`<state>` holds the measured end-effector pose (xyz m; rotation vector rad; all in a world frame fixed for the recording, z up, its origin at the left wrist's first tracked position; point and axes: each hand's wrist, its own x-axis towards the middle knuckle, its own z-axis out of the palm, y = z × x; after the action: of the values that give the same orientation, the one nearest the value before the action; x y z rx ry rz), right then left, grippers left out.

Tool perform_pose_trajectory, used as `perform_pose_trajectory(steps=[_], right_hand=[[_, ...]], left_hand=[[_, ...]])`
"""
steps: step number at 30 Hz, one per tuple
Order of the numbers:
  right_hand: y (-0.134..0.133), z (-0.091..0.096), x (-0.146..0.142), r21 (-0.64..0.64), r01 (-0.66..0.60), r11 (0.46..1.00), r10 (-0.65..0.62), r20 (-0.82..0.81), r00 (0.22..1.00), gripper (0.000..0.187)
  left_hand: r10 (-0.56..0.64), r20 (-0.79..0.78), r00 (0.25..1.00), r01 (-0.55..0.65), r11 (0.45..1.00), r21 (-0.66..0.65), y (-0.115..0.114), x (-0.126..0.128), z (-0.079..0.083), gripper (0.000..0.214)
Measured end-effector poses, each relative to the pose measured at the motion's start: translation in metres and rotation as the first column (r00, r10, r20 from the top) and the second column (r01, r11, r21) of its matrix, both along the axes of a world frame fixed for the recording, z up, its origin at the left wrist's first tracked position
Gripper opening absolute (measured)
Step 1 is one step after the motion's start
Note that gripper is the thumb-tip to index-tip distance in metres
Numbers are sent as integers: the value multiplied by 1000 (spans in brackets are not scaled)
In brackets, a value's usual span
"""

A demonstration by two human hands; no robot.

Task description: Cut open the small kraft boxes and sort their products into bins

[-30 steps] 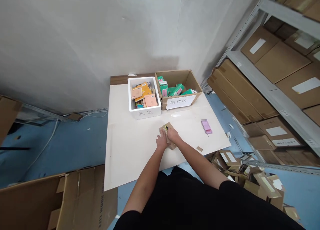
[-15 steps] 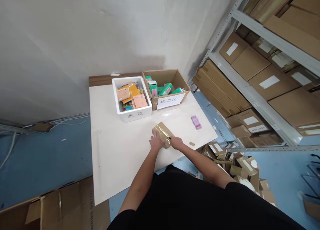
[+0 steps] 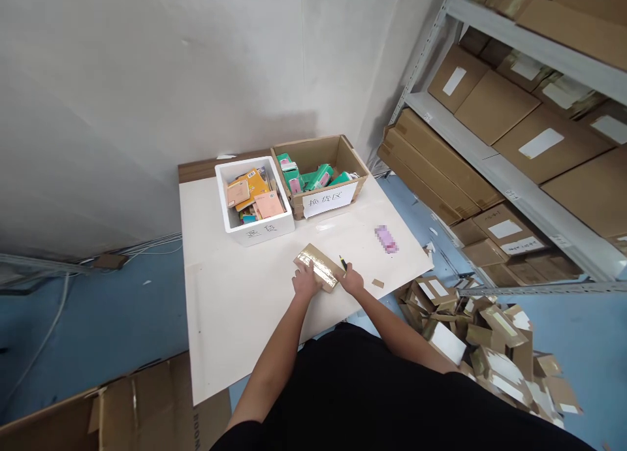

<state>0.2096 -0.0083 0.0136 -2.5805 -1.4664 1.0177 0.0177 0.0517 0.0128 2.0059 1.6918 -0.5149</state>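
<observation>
A small cardboard box [image 3: 319,267] with shiny tape along its top lies at a slant on the white tabletop. My left hand [image 3: 306,280] grips its near left side, fingers curled over the edge and top. Just off the box's right end, my right hand [image 3: 351,279] is closed around a slim black-and-yellow utility knife [image 3: 343,263]. The knife's tip points up and away from me, and the rest of it is hidden in my fist.
Behind the box stand a white foam box [image 3: 259,235] of small packs and a labelled carton [image 3: 362,177] with green boxes. A blurred pink item [image 3: 385,239] and a cardboard scrap [image 3: 378,283] lie right. Discarded cartons [image 3: 494,333] heap beside the table, below loaded shelves [image 3: 494,160].
My right hand has moved slightly right, off the box, and the knife now shows pointing upward. My left hand has shifted along the box, which has turned slightly. The view has shifted a little.
</observation>
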Motion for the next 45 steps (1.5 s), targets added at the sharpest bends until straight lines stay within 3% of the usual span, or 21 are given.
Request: perform_pose_trajectory(steps=[3, 7, 10, 12, 15, 18, 23, 27, 30, 35, 40, 42, 45], right_hand=[[33, -14, -7, 28, 51, 998, -50, -43, 998, 55], [73, -14, 0, 89, 29, 996, -21, -88, 996, 58], [84, -14, 10, 151, 65, 986, -33, -206, 978, 38], [79, -16, 20, 170, 175, 970, -112, -328, 938, 29], [61, -21, 38, 127, 305, 944, -190, -547, 816, 24], [46, -25, 51, 11, 261, 965, -186, -672, 717, 21], [47, -31, 51, -23, 119, 993, -104, -670, 735, 37], [53, -36, 48, 2, 41, 999, -28, -714, 699, 45], [52, -35, 51, 14, 10, 1000, 3, -717, 697, 44], [41, -26, 56, -42, -35, 998, -1, -649, 761, 42], [22, -27, 69, -72, -89, 993, 22, -642, 766, 41], [15, -30, 74, -77, -50, 996, -11, -638, 770, 42], [7, -37, 66, -23, 153, 988, -136, -591, 795, 42]], left_hand=[[55, -36, 998, -56, 998, -22, -7, 4, 1, 103], [142, -97, 985, -153, 982, -108, -4, 15, 10, 96], [114, -98, 989, -127, 982, -140, 4, 22, 16, 81], [49, -59, 997, -51, 998, -31, 6, 24, 16, 72], [-74, -16, 997, 75, 995, 59, 1, 20, 6, 66], [-121, -23, 992, 122, 992, 18, -8, 16, -8, 67], [-126, -51, 991, 126, 992, -11, -10, 14, -18, 68], [-133, -59, 989, 133, 991, -6, -8, 14, -18, 68], [-137, -64, 989, 137, 991, 1, -8, 13, -19, 68], [-128, -64, 990, 127, 992, -13, -9, 12, -21, 69], [-112, -50, 992, 112, 994, -11, -9, 16, -14, 68], [-110, -37, 993, 110, 994, 4, -4, 15, -7, 66], [-128, 40, 991, 127, 992, 21, 9, 7, 4, 61]])
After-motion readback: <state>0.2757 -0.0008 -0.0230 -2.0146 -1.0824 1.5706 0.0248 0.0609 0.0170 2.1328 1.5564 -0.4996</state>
